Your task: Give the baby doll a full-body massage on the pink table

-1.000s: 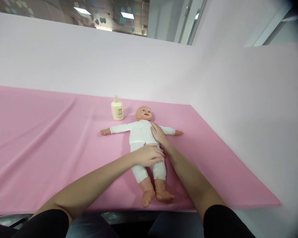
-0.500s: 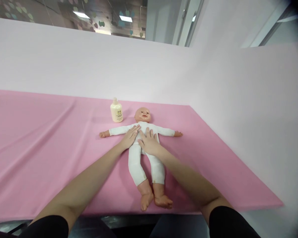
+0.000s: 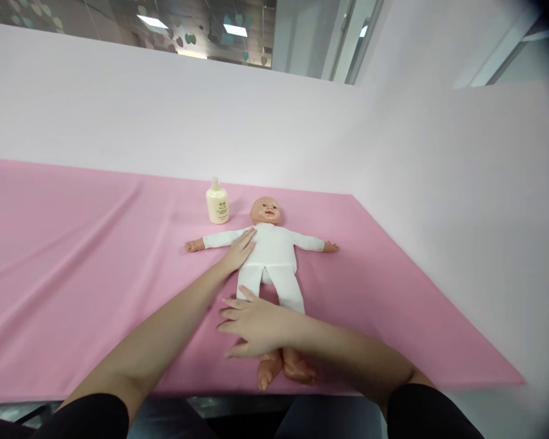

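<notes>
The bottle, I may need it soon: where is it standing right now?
The bottle stands upright on the pink cloth, just left of the doll and its head, near the back wall.

A pink cloth (image 3: 73, 244) covers the table, creased in long folds on its left part. Pale partitions (image 3: 165, 116) stand behind the cloth and along its right side, meeting at a corner. Above the partitions, glass (image 3: 119, 24) with heart stickers reflects ceiling lights (image 3: 152, 21), with a door frame (image 3: 348, 36) to its right.

doll (image 3: 274, 250): glossy plastic head, matt white cloth suit | sheet (image 3: 73, 256): smooth pink cloth | bottle (image 3: 217, 202): cream plastic
</notes>
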A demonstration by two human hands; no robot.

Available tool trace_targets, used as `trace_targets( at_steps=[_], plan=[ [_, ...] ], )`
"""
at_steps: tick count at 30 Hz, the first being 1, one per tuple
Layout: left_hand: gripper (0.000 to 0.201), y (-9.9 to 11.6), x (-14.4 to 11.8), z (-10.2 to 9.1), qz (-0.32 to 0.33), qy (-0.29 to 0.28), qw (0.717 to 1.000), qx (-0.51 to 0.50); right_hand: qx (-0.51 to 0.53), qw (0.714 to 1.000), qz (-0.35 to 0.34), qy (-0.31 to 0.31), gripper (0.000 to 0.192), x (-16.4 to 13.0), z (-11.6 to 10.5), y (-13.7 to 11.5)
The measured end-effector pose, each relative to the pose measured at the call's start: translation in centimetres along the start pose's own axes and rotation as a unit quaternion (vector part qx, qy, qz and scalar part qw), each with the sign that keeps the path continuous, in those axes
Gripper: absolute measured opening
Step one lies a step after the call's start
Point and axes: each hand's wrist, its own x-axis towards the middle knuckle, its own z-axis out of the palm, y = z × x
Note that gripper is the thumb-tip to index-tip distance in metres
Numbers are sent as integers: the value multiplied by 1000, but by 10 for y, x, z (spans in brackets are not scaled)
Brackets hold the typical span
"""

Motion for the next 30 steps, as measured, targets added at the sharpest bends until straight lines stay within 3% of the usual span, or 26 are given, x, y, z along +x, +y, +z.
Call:
trace_targets(
  at_steps=[6, 12, 22, 26, 30],
  plan=[
    [58, -4, 4, 1, 4, -6, 1000, 15, 2, 997, 69, 30, 45, -2, -7, 29],
    [56, -15, 10, 6, 18, -5, 999, 26, 86, 988, 124, 14, 50, -7, -19, 57],
    [53, -19, 5, -2, 38, 10, 998, 48, 182, 974, 123, 54, 47, -17, -19, 107],
    [50, -18, 4, -1, 34, 35, 996, 75, 209, 968, 109, 90, 44, -17, -11, 124],
    [49, -15, 4, -1, 10, 45, 993, 107, 198, 959, 146, 139, 44, -21, -5, 139]
  ],
)
